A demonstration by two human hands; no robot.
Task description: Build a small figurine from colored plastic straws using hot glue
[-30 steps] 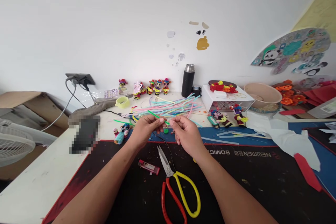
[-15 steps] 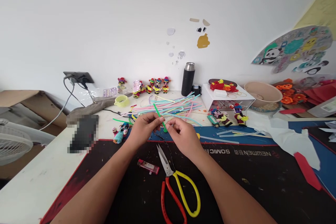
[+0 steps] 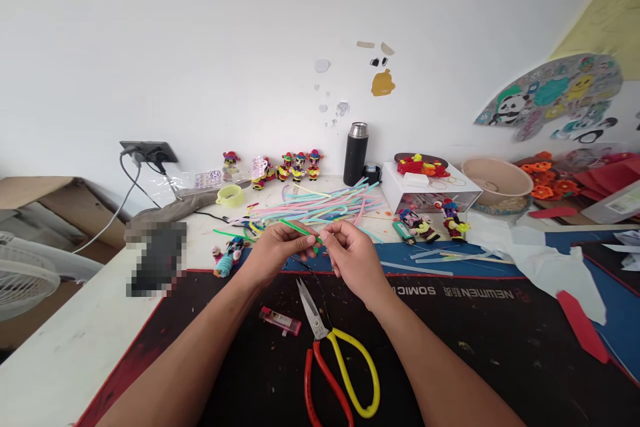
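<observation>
Fingers [image 3: 306, 241] hide part of the green stem [image 3: 294, 226], and the dark object [image 3: 157, 257] (pixelated over) is unreadable.

Scissors [image 3: 320, 332] before you: blades bare metal with a dull shine, handles smooth, glossy red and yellow plastic; the mat [image 3: 450, 347] beneath them reads matt black, cloth-like, flecked with debris. Beyond the scissors, the green strip [image 3: 295, 227] you hold looks matt, its fine texture too small to tell, and the flask [image 3: 355, 159], farther back, shows a matt black body under a shiny metal top. Left of the scissors you have a glossy pink plastic case [image 3: 280, 321]; well to their right, creased, matt, paper-like white sheets [image 3: 545, 263].
</observation>
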